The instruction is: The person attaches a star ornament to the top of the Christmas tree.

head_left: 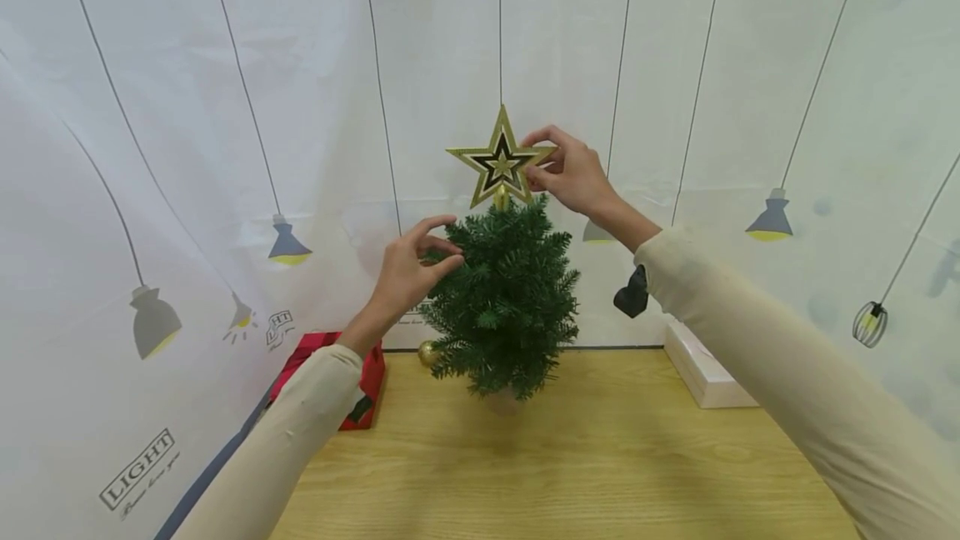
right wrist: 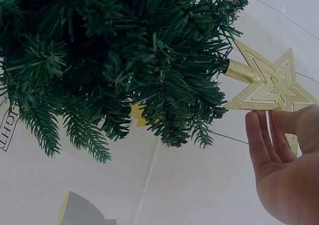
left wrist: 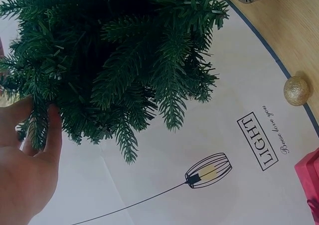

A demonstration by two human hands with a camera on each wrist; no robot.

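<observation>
A gold star tree topper (head_left: 503, 163) stands upright on the tip of a small artificial Christmas tree (head_left: 510, 298). In the right wrist view, the star's (right wrist: 279, 88) tubular base meets the top branches. My right hand (head_left: 566, 169) pinches one side point of the star between thumb and fingers. On the tree's left side, near its top, my left hand (head_left: 412, 265) has its thumb and index finger apart. The left wrist view shows a green sprig (left wrist: 39, 122) between that hand's thumb and fingers; a firm grip on it does not show.
A gold ball ornament (head_left: 428, 353) lies behind the tree's left side. A red box (head_left: 372, 382) stands at the left, partly behind my left forearm. At the right is a white box (head_left: 705, 365) on the wooden table (head_left: 585, 457). A lamp-printed sheet (head_left: 315, 107) hangs behind.
</observation>
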